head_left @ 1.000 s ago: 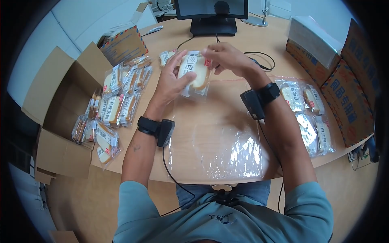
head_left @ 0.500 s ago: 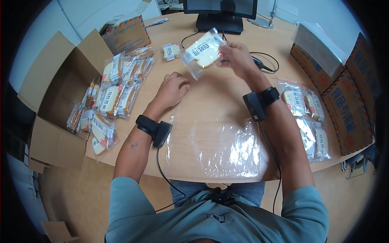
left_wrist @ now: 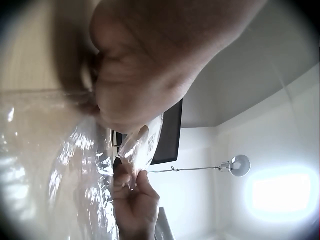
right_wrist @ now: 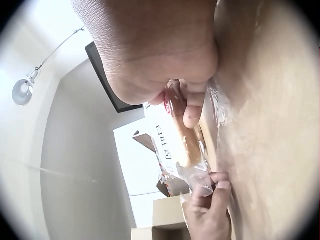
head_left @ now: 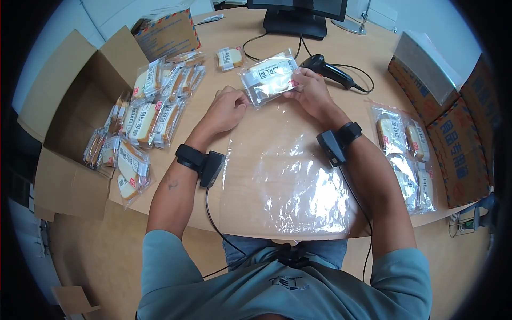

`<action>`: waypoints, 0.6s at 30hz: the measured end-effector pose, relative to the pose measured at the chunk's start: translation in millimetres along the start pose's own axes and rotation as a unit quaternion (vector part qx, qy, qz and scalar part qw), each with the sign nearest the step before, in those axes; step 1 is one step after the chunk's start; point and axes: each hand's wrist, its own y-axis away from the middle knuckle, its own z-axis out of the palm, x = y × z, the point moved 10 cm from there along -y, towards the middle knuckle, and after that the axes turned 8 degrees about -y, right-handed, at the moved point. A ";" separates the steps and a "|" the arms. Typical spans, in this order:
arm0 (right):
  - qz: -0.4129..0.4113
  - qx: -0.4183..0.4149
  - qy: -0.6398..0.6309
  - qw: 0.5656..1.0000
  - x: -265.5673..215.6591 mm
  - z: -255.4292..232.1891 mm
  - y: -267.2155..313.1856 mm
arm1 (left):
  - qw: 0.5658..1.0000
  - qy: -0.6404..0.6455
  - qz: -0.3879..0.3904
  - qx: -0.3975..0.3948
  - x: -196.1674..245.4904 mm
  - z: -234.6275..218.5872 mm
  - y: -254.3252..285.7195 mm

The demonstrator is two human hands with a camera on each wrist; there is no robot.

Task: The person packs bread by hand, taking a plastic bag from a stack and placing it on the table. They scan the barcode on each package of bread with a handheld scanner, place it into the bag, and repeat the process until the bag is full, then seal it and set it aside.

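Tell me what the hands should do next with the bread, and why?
Probably the left hand should lift the far edge of the clear plastic bag, because the bag lies mostly flat, with that hand at its far left corner and the right hand holding the packaged bread near that edge.

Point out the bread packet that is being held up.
The bread packet pinched by the right hand; the others lie in the left pile and right group, with one lone packet near the monitor.
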 end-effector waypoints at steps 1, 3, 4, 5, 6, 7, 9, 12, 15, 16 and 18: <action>-0.001 0.001 0.001 1.000 -2.5 2.2 1.4 | 0.999 0.027 0.015 0.016 1.9 -2.0 -0.2; -0.023 -0.008 0.009 1.000 -14.8 8.6 4.0 | 0.997 0.057 0.034 0.034 2.5 -4.6 0.2; -0.043 -0.019 0.016 0.999 -24.0 13.5 4.2 | 0.995 0.090 0.026 0.021 2.0 -4.0 0.8; -0.045 -0.021 0.022 0.999 -31.7 16.9 2.5 | 0.992 0.124 0.018 0.010 1.7 -3.3 1.3; -0.072 -0.015 0.064 0.995 -45.9 19.9 -0.1 | 0.992 0.127 0.019 0.016 2.9 -5.7 1.9; -0.099 -0.009 0.104 0.990 -58.5 23.2 -3.2 | 0.988 0.155 0.003 -0.001 1.1 -2.6 2.7; -0.134 -0.022 0.166 0.977 -76.7 35.7 -9.9 | 0.983 0.183 -0.011 -0.018 0.3 -0.5 4.3; -0.173 -0.031 0.254 0.951 -92.6 50.2 -12.7 | 0.977 0.208 -0.031 -0.041 5.2 -1.3 6.6; -0.169 -0.016 0.319 0.933 -89.0 47.4 -26.2 | 0.968 0.249 -0.012 0.017 7.6 -12.5 7.5; -0.122 -0.039 0.368 0.921 -80.3 47.5 -29.9 | 0.969 0.245 -0.012 0.029 4.2 -11.9 5.8; -0.074 -0.062 0.418 0.903 -72.4 42.5 -33.7 | 0.969 0.242 -0.012 0.042 -3.6 -9.3 3.8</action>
